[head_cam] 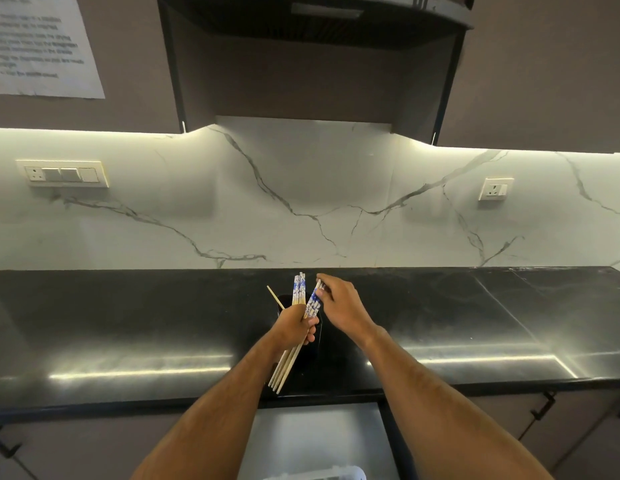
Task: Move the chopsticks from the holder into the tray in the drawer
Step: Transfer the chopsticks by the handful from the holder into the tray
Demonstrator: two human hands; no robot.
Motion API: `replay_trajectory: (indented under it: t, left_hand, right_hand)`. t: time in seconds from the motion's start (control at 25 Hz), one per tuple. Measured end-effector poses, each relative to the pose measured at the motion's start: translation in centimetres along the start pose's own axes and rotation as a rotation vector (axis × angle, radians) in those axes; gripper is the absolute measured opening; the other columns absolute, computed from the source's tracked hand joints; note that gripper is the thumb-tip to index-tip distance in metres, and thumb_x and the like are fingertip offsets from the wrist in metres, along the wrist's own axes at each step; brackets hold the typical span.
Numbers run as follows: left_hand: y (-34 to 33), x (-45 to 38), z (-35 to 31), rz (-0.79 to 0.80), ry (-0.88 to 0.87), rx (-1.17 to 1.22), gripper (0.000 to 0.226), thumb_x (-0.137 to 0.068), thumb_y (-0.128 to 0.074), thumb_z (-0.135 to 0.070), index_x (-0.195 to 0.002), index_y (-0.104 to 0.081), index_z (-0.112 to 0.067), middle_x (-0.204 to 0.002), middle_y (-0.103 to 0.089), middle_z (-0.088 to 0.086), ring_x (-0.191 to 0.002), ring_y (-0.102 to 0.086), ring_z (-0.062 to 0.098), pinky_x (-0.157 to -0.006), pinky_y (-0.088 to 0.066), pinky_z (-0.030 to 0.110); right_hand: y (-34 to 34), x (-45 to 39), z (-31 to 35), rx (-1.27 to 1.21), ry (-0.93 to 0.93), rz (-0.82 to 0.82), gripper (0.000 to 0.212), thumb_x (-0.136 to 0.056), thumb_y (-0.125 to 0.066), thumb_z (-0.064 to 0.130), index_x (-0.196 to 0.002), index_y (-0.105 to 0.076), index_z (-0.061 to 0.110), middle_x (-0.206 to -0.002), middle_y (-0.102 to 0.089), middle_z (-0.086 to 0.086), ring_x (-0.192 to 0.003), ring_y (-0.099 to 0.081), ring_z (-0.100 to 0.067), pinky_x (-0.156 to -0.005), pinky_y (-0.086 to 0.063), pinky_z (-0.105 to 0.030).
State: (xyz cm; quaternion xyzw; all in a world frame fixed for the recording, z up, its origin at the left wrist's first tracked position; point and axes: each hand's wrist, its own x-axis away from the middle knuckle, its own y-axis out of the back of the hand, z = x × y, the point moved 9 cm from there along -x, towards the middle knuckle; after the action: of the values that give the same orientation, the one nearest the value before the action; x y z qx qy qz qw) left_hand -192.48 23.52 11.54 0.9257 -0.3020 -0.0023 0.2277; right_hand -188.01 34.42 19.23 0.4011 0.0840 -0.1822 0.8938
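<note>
My left hand point(294, 327) grips a bundle of wooden chopsticks point(298, 289) with blue-and-white patterned tops, their plain tips pointing down toward me over the counter. My right hand point(339, 303) pinches the patterned tops of a few more chopsticks point(313, 301), which lean against the bundle. Behind both hands stands the black holder point(317, 337), mostly hidden, with one plain chopstick point(274, 296) sticking out to its left. Below the counter edge the drawer point(319, 434) is pulled out, and the rim of a white tray point(322, 474) shows at the bottom.
The black glossy counter point(128, 323) stretches left and right of the holder. A white marble backsplash point(301, 202) rises behind it, with a switch plate point(64, 173) left and a socket point(495, 189) right. A range hood point(312, 36) hangs overhead. Cabinet handles point(544, 405) flank the drawer.
</note>
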Motion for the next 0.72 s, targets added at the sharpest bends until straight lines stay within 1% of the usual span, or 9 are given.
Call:
replay_trajectory:
  t: [0.12, 0.16, 0.24, 0.32, 0.4, 0.44, 0.48, 0.56, 0.72]
  left_hand:
    - [-0.9, -0.4, 0.9, 0.019, 0.01, -0.042, 0.016, -0.105, -0.046, -0.011, -0.11, -0.056, 0.0, -0.093, -0.063, 0.01, -0.071, -0.059, 0.014, -0.067, -0.054, 0.026]
    - [-1.1, -0.5, 1.2, 0.024, 0.015, -0.055, 0.015, -0.105, -0.046, -0.011, -0.11, -0.057, -0.002, -0.094, -0.063, 0.009, -0.071, -0.059, 0.013, -0.067, -0.054, 0.026]
    - [-1.4, -0.8, 1.6, 0.03, -0.001, -0.129, 0.012, -0.105, -0.046, -0.011, -0.104, -0.058, -0.008, -0.092, -0.063, 0.008, -0.071, -0.059, 0.013, -0.068, -0.055, 0.028]
    - [-1.7, -1.1, 1.6, 0.025, -0.029, -0.274, 0.012, -0.103, -0.046, -0.01, -0.102, -0.058, -0.009, -0.093, -0.062, 0.01, -0.074, -0.057, 0.015, -0.072, -0.056, 0.033]
    - [-1.6, -1.4, 1.5, 0.011, -0.047, -0.485, 0.013, -0.101, -0.048, -0.008, -0.107, -0.06, -0.006, -0.1, -0.065, 0.015, -0.083, -0.062, 0.022, -0.08, -0.055, 0.038]
    - [-1.7, -1.3, 1.5, 0.013, -0.046, -0.576, 0.014, -0.1, -0.049, -0.008, -0.109, -0.06, -0.006, -0.103, -0.066, 0.015, -0.089, -0.065, 0.026, -0.079, -0.053, 0.038]
    - [-1.8, -1.1, 1.2, 0.017, -0.051, -0.645, 0.015, -0.1, -0.049, -0.008, -0.111, -0.06, -0.007, -0.105, -0.066, 0.013, -0.093, -0.066, 0.028, -0.078, -0.051, 0.037]
    - [-2.2, -0.5, 0.8, 0.027, -0.077, -0.745, 0.018, -0.099, -0.051, -0.008, -0.116, -0.059, -0.01, -0.108, -0.065, 0.011, -0.093, -0.064, 0.027, -0.077, -0.049, 0.035]
    - [-3.1, 0.3, 2.0, 0.087, -0.116, -0.839, 0.014, -0.099, -0.055, -0.012, -0.113, -0.057, -0.015, -0.107, -0.064, 0.008, -0.089, -0.061, 0.023, -0.078, -0.05, 0.036]
  right_hand:
    - [-0.3, 0.2, -1.5, 0.015, -0.011, 0.006, 0.042, -0.105, -0.053, 0.012, -0.147, -0.052, 0.008, -0.136, -0.066, -0.011, -0.119, -0.065, -0.016, -0.082, -0.05, -0.011]
    - [-0.4, 0.3, -2.0, 0.024, -0.013, 0.011, 0.04, -0.105, -0.052, 0.012, -0.146, -0.053, 0.008, -0.134, -0.067, -0.011, -0.117, -0.066, -0.016, -0.079, -0.048, -0.009]
    - [-0.5, 0.6, -2.7, 0.044, -0.024, 0.02, 0.04, -0.105, -0.053, 0.012, -0.145, -0.054, 0.008, -0.132, -0.068, -0.011, -0.115, -0.067, -0.015, -0.085, -0.051, -0.014]
    - [-0.4, 0.7, -2.8, 0.105, 0.007, 0.035, 0.045, -0.103, -0.057, 0.013, -0.147, -0.051, 0.009, -0.138, -0.064, -0.011, -0.125, -0.062, -0.018, -0.102, -0.05, -0.026]
    - [-0.8, 0.9, -1.7, 0.269, 0.147, 0.102, 0.054, -0.097, -0.067, 0.017, -0.148, -0.049, 0.01, -0.146, -0.058, -0.009, -0.135, -0.054, -0.022, -0.113, -0.043, -0.036]
    - [-1.6, 1.2, -1.1, 0.388, 0.243, 0.174, 0.051, -0.094, -0.071, 0.018, -0.142, -0.054, 0.012, -0.141, -0.062, -0.009, -0.13, -0.057, -0.022, -0.113, -0.045, -0.038]
    - [-2.6, 1.7, -0.7, 0.511, 0.321, 0.252, 0.041, -0.092, -0.072, 0.018, -0.132, -0.061, 0.013, -0.129, -0.068, -0.008, -0.119, -0.064, -0.022, -0.107, -0.051, -0.04]
    - [-4.3, 2.7, -1.4, 0.688, 0.324, 0.394, 0.018, -0.094, -0.067, 0.014, -0.112, -0.067, 0.015, -0.108, -0.072, -0.007, -0.097, -0.07, -0.022, -0.092, -0.057, -0.04]
    - [-5.3, 3.9, -3.1, 0.658, 0.236, 0.435, 0.011, -0.098, -0.06, 0.011, -0.102, -0.069, 0.013, -0.096, -0.07, -0.006, -0.087, -0.068, -0.023, -0.081, -0.056, -0.038]
